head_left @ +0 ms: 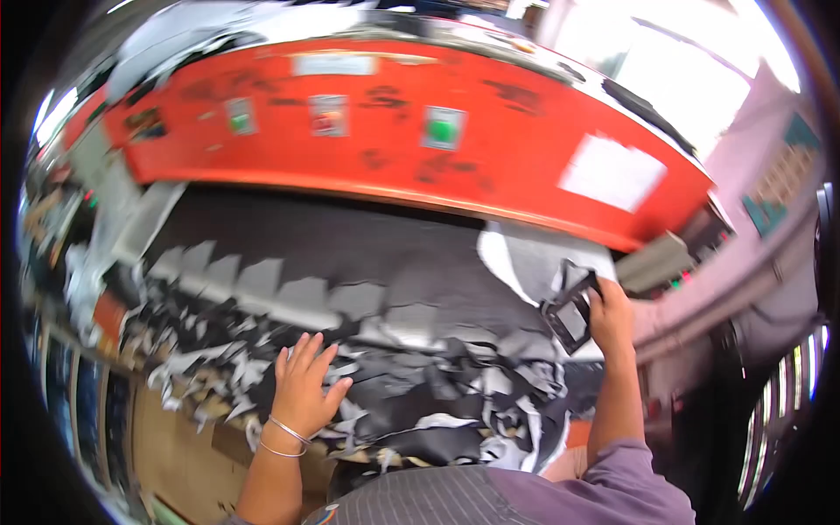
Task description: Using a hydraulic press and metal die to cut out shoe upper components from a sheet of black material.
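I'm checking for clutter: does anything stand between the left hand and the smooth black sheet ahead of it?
Nothing tall is visible in between. Just beyond the left hand, only loose black-and-white scraps and a flat pale strip lie before the smooth black sheet.

a pale table (560, 245) shows at the left and right ends of a broad black sheet (350, 236) lying flat across it, with a row of squarish notches along the sheet's near edge. a white strip (497, 255) curves along the sheet's right edge, and black, grey and white scraps (446, 385) lie in a tangled heap across the front.
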Tool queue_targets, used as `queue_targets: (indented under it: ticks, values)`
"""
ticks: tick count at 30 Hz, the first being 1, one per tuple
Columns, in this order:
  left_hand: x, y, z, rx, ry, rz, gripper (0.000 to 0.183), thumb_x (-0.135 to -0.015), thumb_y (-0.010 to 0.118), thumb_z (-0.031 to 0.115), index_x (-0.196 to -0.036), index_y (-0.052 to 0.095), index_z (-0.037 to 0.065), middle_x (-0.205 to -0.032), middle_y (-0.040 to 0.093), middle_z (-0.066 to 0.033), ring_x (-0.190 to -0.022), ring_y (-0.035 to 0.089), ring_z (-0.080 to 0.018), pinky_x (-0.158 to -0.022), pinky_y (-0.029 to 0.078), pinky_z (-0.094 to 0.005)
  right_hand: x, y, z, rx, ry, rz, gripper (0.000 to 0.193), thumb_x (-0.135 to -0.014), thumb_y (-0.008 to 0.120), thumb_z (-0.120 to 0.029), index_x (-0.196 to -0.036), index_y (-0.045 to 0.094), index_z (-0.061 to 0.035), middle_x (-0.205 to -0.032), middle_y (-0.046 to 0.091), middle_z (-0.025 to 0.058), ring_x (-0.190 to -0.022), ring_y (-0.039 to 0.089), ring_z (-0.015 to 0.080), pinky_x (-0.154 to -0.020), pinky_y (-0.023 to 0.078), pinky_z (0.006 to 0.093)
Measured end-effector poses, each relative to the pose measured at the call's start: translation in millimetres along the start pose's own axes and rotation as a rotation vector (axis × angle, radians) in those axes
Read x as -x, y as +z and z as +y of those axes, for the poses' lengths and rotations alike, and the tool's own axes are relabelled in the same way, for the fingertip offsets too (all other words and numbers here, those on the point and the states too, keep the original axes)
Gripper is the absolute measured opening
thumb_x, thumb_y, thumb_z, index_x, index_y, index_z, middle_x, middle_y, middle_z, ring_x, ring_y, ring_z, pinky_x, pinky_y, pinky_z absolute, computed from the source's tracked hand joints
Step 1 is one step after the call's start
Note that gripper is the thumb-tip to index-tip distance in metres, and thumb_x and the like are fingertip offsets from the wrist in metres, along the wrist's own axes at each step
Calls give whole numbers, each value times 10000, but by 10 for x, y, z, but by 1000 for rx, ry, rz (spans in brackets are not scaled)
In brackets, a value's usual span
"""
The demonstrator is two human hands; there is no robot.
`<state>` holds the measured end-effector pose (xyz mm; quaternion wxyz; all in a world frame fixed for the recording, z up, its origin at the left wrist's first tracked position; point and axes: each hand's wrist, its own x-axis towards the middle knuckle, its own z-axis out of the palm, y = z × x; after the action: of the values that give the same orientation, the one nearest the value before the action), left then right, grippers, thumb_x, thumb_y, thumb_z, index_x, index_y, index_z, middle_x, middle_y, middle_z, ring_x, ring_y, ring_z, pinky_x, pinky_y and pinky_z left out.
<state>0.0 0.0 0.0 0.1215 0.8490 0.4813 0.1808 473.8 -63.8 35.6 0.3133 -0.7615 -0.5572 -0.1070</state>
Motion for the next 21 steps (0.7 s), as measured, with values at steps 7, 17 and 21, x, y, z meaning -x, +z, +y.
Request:
queue_targets:
  ticks: [7, 17, 21]
  values:
    - [-371, 974, 806, -83, 475, -566, 604, -878, 531, 514, -1409, 405, 253, -1512, 279, -139, -1396, 244, -357, -1047, 225, -641, -1, 88, 38, -45, 66, -27, 269, -851, 600, -163, -1060, 638, 2, -1017, 644, 210, -957, 608, 383, -847, 475, 425]
    - [-254, 240, 816, 375, 453, -1251, 561, -935, 534, 419, -1394, 438, 110, -1281, 574, -154, -1163, 561, -267, -1014, 371, -381, -593, 1147, -512, -155, -174, -514, 234, -857, 598, -220, -1047, 666, -103, -991, 657, 155, -951, 607, 369, -805, 476, 461]
    - [-429, -19, 834, 676, 131, -682, 393, -887, 633, 210, -1233, 584, 30, -1130, 658, -115, -1060, 612, -194, -933, 455, -308, -845, 1344, -775, -34, -227, -715, 223, -861, 604, -235, -1055, 674, -149, -993, 663, 138, -950, 617, 352, -792, 482, 460]
